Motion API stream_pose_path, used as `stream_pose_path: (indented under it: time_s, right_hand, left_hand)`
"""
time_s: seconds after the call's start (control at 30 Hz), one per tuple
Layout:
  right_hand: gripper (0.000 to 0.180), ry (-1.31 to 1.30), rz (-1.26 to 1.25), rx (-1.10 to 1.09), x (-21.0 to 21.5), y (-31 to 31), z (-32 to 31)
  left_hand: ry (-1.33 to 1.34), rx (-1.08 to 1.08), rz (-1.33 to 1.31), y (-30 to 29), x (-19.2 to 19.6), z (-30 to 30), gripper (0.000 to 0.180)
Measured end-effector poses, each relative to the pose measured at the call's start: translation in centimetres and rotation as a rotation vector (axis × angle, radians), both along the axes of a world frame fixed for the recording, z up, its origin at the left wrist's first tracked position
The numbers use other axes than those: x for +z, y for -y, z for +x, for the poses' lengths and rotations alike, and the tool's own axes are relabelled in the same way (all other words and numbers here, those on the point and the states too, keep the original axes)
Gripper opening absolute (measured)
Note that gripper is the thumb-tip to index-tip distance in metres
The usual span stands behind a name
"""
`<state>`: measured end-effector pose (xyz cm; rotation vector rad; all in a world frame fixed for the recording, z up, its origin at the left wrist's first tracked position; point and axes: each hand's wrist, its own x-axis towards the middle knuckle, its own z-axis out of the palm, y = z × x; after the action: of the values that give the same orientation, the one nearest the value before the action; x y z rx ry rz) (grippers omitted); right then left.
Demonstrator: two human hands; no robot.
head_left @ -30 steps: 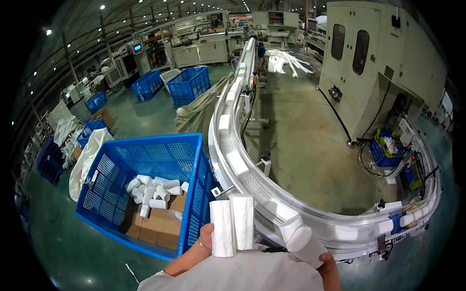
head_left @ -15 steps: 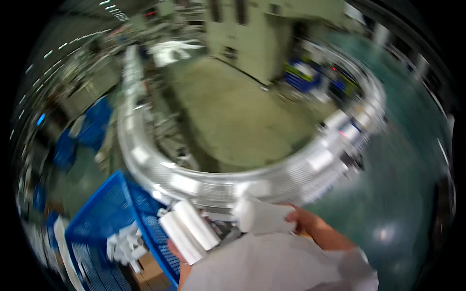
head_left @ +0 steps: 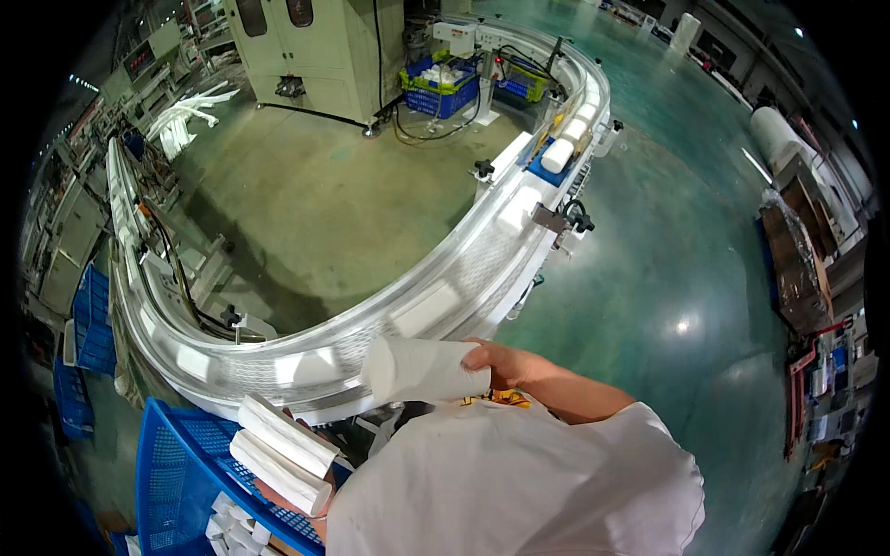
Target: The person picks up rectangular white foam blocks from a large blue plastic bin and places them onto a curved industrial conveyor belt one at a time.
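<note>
My right hand [head_left: 506,367] grips one end of a thick white paper roll [head_left: 425,371], which lies sideways above the near edge of the curved conveyor [head_left: 501,269]. Two slimmer white paper rolls [head_left: 287,445] rest side by side in my left hand [head_left: 278,500], whose fingers are mostly hidden behind them. They are over the rim of a blue plastic basket [head_left: 167,463]. Inside that basket are many loose white pieces [head_left: 236,528]. More white rolls [head_left: 306,366] ride along the conveyor belt, and several come in a row from the far right [head_left: 575,130].
A pale green machine cabinet [head_left: 315,65] stands beyond the conveyor's bend. Blue crates [head_left: 440,97] with white scraps sit beside it. More blue baskets [head_left: 93,320] stand at the left. Black clamp knobs [head_left: 582,221] stick out from the conveyor's side. At the right lie wrapped goods [head_left: 793,250].
My view has swung right and steadied, so the conveyor, basket and both hands appear further left. Both hands keep their rolls.
</note>
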<state>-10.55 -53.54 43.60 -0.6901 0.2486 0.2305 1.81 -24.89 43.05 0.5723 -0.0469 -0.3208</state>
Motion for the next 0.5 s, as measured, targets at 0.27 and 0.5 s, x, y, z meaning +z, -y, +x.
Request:
stream_pose_path:
  time_s: [0.27,0.5]
  right_hand:
    - [0.055,-0.036,-0.040,0.005,-0.5,0.4,0.2]
    - [0.059,-0.081,-0.146,0.076,-0.3,-0.4,0.8]
  left_hand:
    - [-0.014,0.080,-0.053,0.6,0.4,-0.8,0.074]
    - [0.026,0.046,-0.068,-2.9,-2.6,-0.6,0.064]
